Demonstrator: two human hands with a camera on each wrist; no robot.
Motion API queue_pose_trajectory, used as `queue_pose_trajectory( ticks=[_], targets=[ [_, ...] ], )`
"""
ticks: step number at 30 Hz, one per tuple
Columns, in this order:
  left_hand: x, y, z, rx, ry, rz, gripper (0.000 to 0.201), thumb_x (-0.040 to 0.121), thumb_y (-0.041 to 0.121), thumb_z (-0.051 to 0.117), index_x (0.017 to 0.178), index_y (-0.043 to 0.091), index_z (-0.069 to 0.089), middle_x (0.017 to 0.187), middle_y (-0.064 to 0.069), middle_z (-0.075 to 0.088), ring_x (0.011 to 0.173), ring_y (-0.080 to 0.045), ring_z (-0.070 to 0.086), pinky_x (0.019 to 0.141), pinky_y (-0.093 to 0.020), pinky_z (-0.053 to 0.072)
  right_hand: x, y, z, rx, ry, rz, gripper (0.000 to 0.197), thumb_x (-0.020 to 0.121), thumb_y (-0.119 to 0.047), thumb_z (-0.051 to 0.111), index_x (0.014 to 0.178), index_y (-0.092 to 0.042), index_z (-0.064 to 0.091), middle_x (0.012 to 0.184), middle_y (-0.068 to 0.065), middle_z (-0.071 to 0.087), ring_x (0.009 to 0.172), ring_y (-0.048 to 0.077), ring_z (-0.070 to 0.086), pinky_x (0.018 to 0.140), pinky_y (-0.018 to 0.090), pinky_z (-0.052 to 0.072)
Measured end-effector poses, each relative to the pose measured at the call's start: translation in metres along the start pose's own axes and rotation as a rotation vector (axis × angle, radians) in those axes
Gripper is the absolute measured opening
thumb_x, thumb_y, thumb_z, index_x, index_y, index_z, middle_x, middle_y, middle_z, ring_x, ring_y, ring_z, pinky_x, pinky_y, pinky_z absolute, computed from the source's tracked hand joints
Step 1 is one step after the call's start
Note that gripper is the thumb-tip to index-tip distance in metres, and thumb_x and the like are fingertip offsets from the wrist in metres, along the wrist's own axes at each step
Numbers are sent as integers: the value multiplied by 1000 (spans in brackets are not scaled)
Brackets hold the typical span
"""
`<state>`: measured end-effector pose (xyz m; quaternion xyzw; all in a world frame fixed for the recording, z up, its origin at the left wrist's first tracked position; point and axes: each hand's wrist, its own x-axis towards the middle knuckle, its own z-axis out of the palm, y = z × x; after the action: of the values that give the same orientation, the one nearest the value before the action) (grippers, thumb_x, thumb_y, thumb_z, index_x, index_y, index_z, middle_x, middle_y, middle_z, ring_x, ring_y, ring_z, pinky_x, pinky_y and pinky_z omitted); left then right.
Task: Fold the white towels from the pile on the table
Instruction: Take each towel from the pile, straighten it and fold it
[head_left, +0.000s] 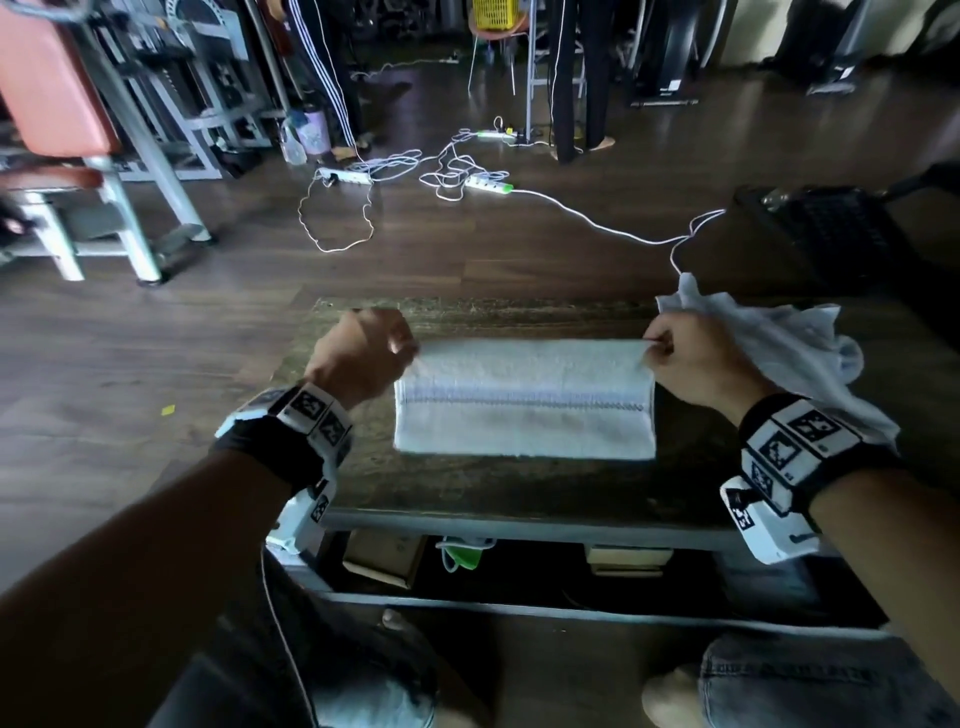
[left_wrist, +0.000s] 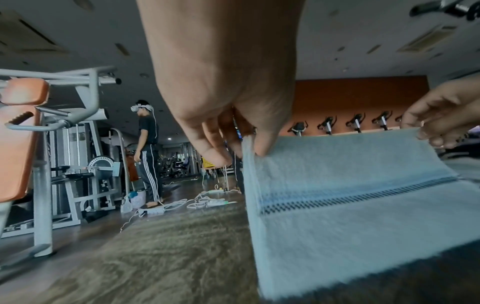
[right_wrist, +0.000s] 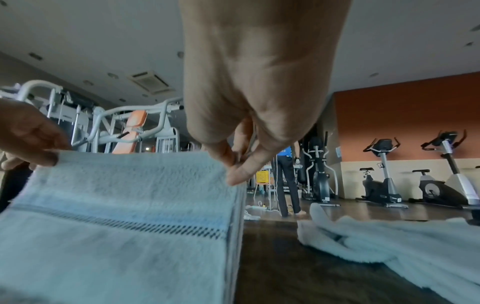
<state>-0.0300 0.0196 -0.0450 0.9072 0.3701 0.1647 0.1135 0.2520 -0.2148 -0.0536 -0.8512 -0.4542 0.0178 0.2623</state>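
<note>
Pinching the far corners of the white towel (head_left: 524, 400), the left hand (head_left: 358, 358) at 9 o'clock and the right hand (head_left: 696, 358) at 3 o'clock each close thumb and fingertips on its upper edge, lifting it taut, likely so the fold lands square. Its near part rests on the table (head_left: 467, 488). The unfolded pile (head_left: 779, 353) lies beyond the right hand, within reach.

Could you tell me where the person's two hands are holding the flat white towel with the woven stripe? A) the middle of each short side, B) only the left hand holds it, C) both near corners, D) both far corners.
D: the left hand and the right hand each pinch a far corner of the flat white towel with the woven stripe, lifting its far edge off the dark wooden table.
</note>
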Motion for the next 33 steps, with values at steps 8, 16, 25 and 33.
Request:
queue_pose_trajectory(
  ticks=[8, 16, 25, 33],
  targets=[
    [-64, -5, -3, -180, 5, 95, 27, 70, 19, 81, 75, 36, 60, 84, 5, 60, 73, -17, 62, 67, -28, 50, -64, 15, -9, 116, -66, -59, 18, 83, -4, 71, 87, -20, 64, 89, -3, 65, 80, 19, 64, 67, 28, 50],
    [-99, -4, 61, -98, -259, -305, 43, 83, 48, 67, 102, 10, 67, 101, -8, 68, 98, -27, 64, 88, -38, 51, -103, 32, 35, 72, -205, 318, 29, 94, -34, 63, 91, -5, 63, 87, 10, 66, 78, 21, 60, 70, 30, 46],
    [-95, 7, 53, -222, -137, -497, 28, 70, 41, 66, 63, 14, 60, 68, -7, 66, 66, -26, 64, 56, -24, 44, -100, 13, 29, 84, -84, 392, 20, 94, -30, 63, 83, -13, 63, 80, 6, 65, 72, 16, 61, 61, 28, 46],
    [-109, 10, 47, -291, -157, -433, 31, 80, 29, 69, 70, 0, 67, 65, -15, 67, 54, -24, 63, 56, -25, 52, -100, 11, 14, -9, -283, 371, 28, 90, -30, 68, 83, -3, 71, 84, 12, 71, 75, 21, 65, 66, 31, 51]
  ],
)
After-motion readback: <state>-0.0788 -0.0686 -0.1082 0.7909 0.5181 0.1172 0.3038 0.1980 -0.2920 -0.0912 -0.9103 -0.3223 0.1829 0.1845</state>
